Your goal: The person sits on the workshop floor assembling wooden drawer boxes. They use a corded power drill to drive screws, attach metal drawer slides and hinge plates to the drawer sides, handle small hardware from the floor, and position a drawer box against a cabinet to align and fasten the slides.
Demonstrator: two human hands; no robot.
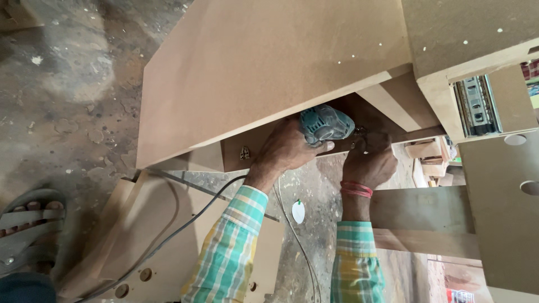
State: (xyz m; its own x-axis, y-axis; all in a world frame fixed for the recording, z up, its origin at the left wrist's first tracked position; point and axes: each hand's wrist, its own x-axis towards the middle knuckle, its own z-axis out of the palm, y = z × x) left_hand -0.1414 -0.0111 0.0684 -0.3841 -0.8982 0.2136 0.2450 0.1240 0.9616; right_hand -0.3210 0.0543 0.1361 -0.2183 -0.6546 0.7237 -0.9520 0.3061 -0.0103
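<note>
left hand [289, 148] grips the teal plastic corded drill [324, 124], its body just above the knuckles; right hand [369, 160], fingers curled, steadies its tip.

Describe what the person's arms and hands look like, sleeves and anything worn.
Both arms wear long sleeves in a plaid of green, yellow, white and thin red lines, cuffs ending at the wrists. The left sleeve and right sleeve match. The right wrist carries a band of red thread. The left hand and right hand are bare, no gloves.
</note>
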